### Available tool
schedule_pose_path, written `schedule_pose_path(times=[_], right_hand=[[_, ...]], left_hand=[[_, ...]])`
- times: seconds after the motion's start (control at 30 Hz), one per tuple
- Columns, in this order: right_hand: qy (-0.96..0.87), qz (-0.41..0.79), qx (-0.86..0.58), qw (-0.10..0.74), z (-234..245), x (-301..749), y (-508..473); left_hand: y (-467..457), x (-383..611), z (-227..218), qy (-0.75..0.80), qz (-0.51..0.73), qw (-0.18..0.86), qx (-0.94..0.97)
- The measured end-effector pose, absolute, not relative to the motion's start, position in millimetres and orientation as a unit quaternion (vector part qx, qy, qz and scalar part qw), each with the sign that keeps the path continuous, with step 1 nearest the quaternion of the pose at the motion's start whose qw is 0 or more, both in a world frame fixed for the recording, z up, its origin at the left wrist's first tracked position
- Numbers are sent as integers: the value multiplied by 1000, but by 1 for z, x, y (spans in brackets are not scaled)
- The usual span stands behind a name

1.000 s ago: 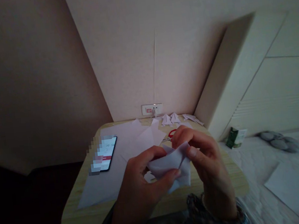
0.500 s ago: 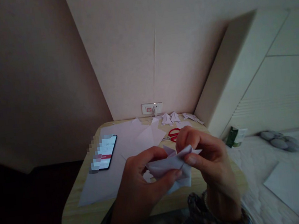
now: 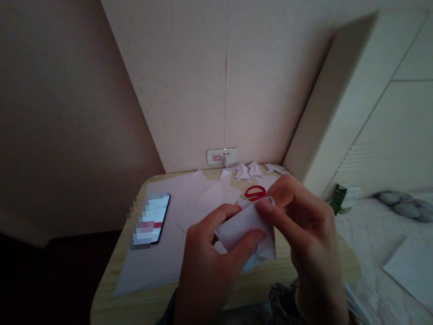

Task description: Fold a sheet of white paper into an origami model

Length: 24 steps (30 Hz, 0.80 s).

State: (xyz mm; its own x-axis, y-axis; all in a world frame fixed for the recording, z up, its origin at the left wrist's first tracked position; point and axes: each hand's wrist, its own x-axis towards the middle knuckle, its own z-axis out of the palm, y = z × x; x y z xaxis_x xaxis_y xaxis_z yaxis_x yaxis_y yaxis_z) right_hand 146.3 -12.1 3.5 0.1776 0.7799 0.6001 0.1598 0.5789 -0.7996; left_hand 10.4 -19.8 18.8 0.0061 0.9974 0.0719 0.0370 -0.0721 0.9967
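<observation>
Both hands hold a partly folded piece of white paper point(image 3: 247, 227) above the near half of a small wooden table point(image 3: 147, 306). My left hand point(image 3: 208, 262) pinches its lower left side between thumb and fingers. My right hand point(image 3: 306, 230) grips its top right edge, fingers curled over the fold. Red-handled scissors point(image 3: 255, 192) lie on the table just beyond the paper, partly hidden by my fingers.
A phone point(image 3: 155, 224) with a lit screen lies on flat white sheets point(image 3: 153, 258) at the table's left. Several small folded paper shapes point(image 3: 254, 169) sit along the back edge below a wall socket point(image 3: 221, 156). A bed with a loose sheet point(image 3: 432, 273) is to the right.
My right hand has pressed the paper's top flap down and leftwards, so the piece looks flatter and more closed. The left hand keeps its pinch. The scissors show more.
</observation>
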Motion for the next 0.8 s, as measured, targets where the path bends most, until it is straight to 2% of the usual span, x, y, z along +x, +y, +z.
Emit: schedule_pose_path(times=[0.47,0.8], right_hand=[[-606,393,-305,620,-1,158,-3],[-603,287,-381,639,4,153,-10]], left_hand=[[-21,5,19,450,507,522,517],[-19,6,18,448,498,542,508]])
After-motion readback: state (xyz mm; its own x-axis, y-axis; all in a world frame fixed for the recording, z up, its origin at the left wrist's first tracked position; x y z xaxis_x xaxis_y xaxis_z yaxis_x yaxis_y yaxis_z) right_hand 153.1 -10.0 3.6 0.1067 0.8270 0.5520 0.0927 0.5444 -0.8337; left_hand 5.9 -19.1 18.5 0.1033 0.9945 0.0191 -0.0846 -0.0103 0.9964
